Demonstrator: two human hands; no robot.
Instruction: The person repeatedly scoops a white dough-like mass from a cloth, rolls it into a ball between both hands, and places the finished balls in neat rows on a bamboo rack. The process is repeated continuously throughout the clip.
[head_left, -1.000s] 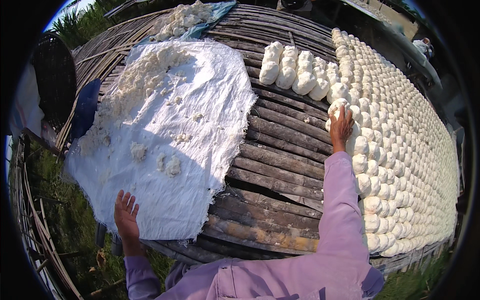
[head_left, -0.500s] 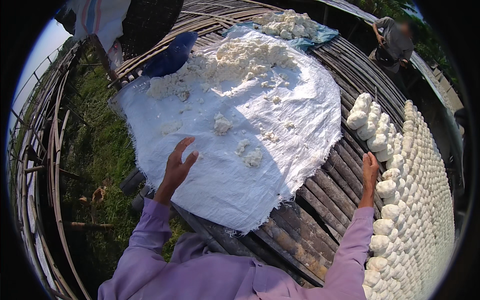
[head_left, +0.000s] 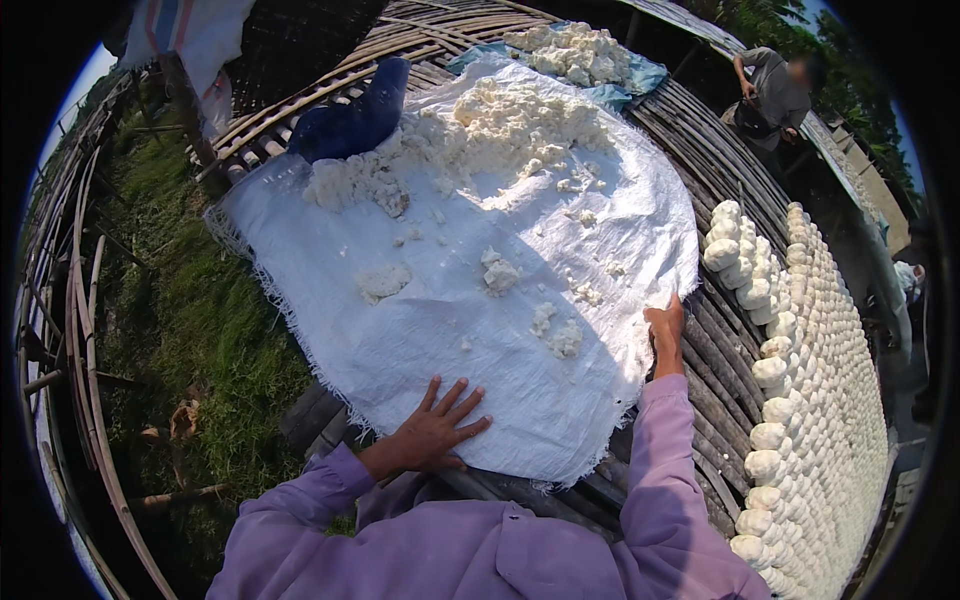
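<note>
Covering part of a bamboo platform (head_left: 715, 345), a frayed white woven sheet (head_left: 440, 330) lies under both hands; step judged to be adjusting this sheet, the next move calling for a sure grip on its edge; right of the sheet, rows of rounded pale balls (head_left: 830, 400); on its far half, a coarse, crumbly heap (head_left: 520, 125), with a smooth blue container (head_left: 350, 120) alongside; left hand (head_left: 430, 435) palm-down at its near edge, fingers spread wide; right hand (head_left: 667, 330) at its right edge, whether pinching cannot be told; small lumps (head_left: 500, 272) mid-sheet.

Green grass (head_left: 225, 350) beside bamboo platform (head_left: 715, 345)
</note>
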